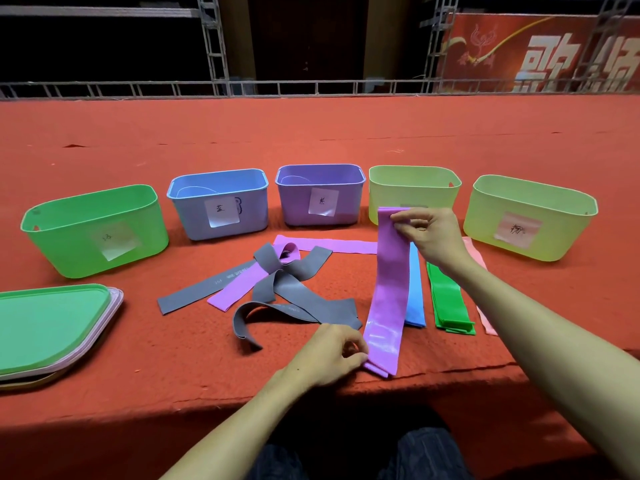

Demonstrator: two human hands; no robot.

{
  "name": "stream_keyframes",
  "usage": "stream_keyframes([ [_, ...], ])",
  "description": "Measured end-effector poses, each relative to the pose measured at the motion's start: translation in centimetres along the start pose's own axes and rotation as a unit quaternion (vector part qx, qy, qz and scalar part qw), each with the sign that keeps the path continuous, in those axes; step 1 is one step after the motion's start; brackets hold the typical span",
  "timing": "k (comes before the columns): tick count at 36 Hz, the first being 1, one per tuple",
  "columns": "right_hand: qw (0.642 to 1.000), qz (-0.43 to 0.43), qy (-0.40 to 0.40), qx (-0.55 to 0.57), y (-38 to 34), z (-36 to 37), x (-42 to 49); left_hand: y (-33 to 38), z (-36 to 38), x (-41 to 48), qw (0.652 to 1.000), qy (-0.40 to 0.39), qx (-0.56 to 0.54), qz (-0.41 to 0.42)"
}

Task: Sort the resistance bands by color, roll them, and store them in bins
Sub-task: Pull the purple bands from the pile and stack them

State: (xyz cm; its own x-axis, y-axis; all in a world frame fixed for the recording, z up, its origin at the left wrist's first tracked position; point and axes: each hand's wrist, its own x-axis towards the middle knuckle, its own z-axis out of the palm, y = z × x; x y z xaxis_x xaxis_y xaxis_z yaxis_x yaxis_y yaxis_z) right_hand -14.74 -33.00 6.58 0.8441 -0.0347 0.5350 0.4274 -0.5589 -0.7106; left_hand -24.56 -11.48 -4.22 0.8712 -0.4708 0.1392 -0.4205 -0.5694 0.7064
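A long purple band (389, 289) is stretched lengthwise over the red table. My right hand (429, 237) pinches its far end, and my left hand (332, 351) pinches its near end at the table's front edge. Flat beside it lie a blue band (415, 299), a green band (448, 303) and a pink band (479, 268), partly under my right forearm. To the left sits a tangle of grey bands (294, 292) with two more purple bands (239, 289) (329, 244). Behind stand a green bin (93, 233), blue bin (218, 202), purple bin (320, 194) and two yellow-green bins (414, 187) (530, 216).
A stack of bin lids (52, 327), green one on top, lies at the left near the table's front edge. The red cloth table (311, 140) stretches far back to a metal truss rail (311, 86). Each bin carries a paper label on its front.
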Motion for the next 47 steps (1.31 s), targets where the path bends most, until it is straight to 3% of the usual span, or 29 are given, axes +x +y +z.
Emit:
stream_keyframes([
  [14, 1.0, -0.001, -0.001, -0.009, 0.0, -0.1, -0.1, -0.7, 0.2, 0.1, 0.997, 0.036, 0.049, 0.045],
  [47, 1.0, 0.006, 0.0, -0.013, 1.1, -0.1, -0.1, -1.5, 0.1, -0.1, 0.997, 0.02, 0.041, 0.056],
])
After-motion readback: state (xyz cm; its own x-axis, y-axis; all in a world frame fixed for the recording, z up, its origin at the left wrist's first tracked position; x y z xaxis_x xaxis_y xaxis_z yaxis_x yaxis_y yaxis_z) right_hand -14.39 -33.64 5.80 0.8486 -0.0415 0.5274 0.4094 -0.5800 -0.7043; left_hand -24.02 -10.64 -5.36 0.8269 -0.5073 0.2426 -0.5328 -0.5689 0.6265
